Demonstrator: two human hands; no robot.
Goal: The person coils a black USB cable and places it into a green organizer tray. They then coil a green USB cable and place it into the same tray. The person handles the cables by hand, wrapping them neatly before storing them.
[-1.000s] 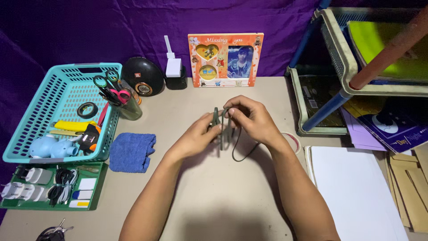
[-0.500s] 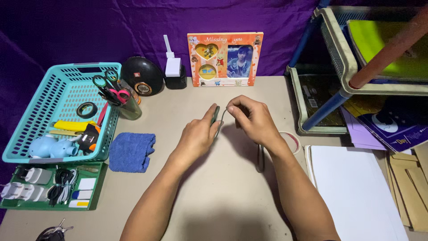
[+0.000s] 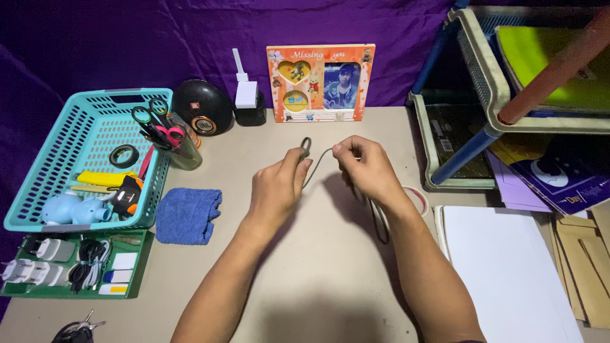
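Observation:
My left hand (image 3: 277, 184) pinches a folded bundle of thin dark green cord (image 3: 306, 147) that sticks up above my fingers. A single strand (image 3: 320, 159) runs from it to my right hand (image 3: 363, 168), which grips the cord between thumb and fingers. The rest of the cord hangs in a loop (image 3: 380, 222) below my right wrist, down to the beige table (image 3: 305, 279). Both hands are held over the table's middle, in front of an orange photo frame (image 3: 319, 83).
A teal basket (image 3: 76, 140) with tape, tools and a blue toy stands at left, with a cup of scissors (image 3: 166, 136) and a blue cloth (image 3: 188, 215) beside it. A green tray (image 3: 76, 263) of chargers lies at front left. Stacked trays (image 3: 508, 95) and white paper (image 3: 502, 273) fill the right.
My hands have drawn apart. The cord bundle, wound loosely between both hands before, is now gripped in my left hand, while my right has pulled a strand out and the loop hangs lower right.

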